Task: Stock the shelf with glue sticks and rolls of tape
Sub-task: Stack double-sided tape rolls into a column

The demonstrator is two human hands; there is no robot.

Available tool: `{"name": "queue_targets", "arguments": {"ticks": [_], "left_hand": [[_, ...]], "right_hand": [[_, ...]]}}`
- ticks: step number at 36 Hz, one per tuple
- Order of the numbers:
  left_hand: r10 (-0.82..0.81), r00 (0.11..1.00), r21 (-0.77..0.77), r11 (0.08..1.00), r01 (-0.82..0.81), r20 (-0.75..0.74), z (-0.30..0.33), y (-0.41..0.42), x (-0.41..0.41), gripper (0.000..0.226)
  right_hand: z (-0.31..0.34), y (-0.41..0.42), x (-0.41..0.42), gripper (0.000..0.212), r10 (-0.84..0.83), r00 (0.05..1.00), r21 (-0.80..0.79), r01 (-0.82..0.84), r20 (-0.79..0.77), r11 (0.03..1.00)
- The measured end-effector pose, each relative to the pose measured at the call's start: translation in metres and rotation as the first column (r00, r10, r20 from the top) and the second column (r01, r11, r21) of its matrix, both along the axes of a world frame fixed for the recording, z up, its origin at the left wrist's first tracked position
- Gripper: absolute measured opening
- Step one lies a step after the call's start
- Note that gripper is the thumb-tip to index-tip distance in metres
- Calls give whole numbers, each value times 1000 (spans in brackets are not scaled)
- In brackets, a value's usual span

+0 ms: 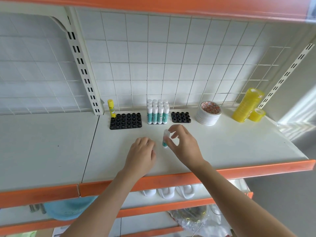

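1. So, right hand pinches a teal glue stick between thumb and fingers, stick near upright, just above the shelf board, mid-depth, a bit right of centre.
2. Left hand beside it, palm down, fingers loosely curled, grasping nothing visible; whether the tips touch the board I cannot tell.
3. Likely step: get this stick into a holder at the back edge. Teal block looks full, so the small rack just right of it seems the target.
4. To do it well: keep the stick vertical, base down, line it over one empty socket, press straight in. Hold low on the cap so the pinch doesn't tip it.
5. Left hand could steady the small rack; it looks light and may slide toward the back grid.
6. Room: open board between the hands and the back row, a clear straight path forward.
7. Left: big rack with one yellow stick at its back-left corner, many sockets free.
8. Right: white tape stack near the small rack, so come in from the front, not sideways. Yellow tape sits toward the back-right corner, well apart.
9. Orange front edge lies under the forearms; the stick is well inside it, so little risk of it dropping off.
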State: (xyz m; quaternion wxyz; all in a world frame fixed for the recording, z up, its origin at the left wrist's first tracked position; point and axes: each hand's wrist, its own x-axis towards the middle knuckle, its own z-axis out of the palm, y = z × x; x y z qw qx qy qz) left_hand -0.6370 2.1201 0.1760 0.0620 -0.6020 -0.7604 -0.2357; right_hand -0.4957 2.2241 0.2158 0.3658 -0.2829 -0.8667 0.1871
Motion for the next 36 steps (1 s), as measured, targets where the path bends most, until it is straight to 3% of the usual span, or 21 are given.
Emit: {"name": "queue_targets", "arguments": {"ticks": [4,9,15,28,36], "left_hand": [[9,1000,-14,1000,-9,-20,-1,0,-1,13],[6,1000,5,1000,-6,-19,-3,2,-1,34],[7,1000,-2,1000,-7,9,-2,2,0,33],[-4,1000,-12,1000,4,6,3,-1,0,33],[7,1000,2,1000,-7,1,-1,1,-1,29]], "right_hand": [[2,7,-1,13,16,1000,-8,-16,-5,1000],[14,32,-4,14,-9,998,6,9,-60,1000],[26,82,-18,8,-150,981,-141,133,-119,981],[13,115,-41,9,-244,970,-175,240,-1,955],[20,125,-43,8,-182,977,-102,194,113,976]]}}
